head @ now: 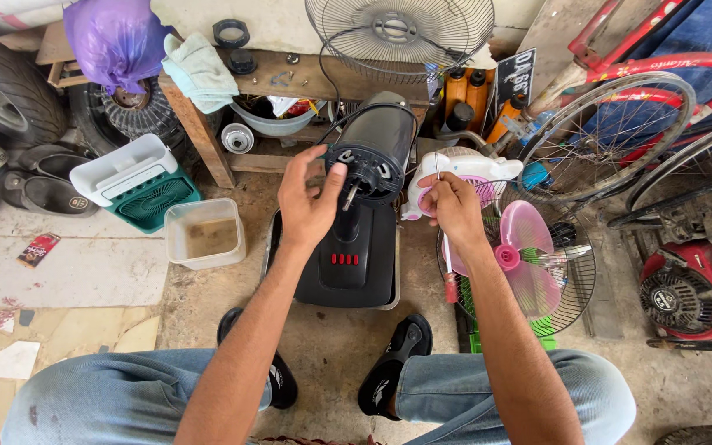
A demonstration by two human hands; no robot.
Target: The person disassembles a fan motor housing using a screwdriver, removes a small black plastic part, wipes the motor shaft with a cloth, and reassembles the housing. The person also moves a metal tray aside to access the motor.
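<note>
Nearest the camera, at 6 o'clock: knees in blue jeans [117, 395] and black sandals [395, 363] on a concrete floor [331, 346]. Left hand [311, 198] raised at centre, fingers spread and fingertips touching the front face of the black fan motor housing [377, 148]; it grips nothing fully. Right hand [453, 206], at 3 o'clock of the left and well apart from it, is clamped on a thin screwdriver [448, 255], whose red handle end points toward 6 o'clock and metal shaft toward 12 o'clock. The motor housing sits atop the black fan base [348, 264]; its long axis runs from 6 to 12 o'clock, with the short metal spindle [348, 196] pointing toward the camera. At 3 o'clock, a pink fan blade [525, 247] lies on a wire grille [570, 280]. At 9 o'clock: a translucent plastic tub [205, 232], a green-and-white small fan unit [138, 185] and, farther left, a small red rectangular packet [39, 249] flat on the floor. At 12 o'clock, a wire fan guard [399, 37]; a dark rectangular plate with pale characters [514, 76] leans at 1 o'clock, beside orange bottles [465, 91]
</note>
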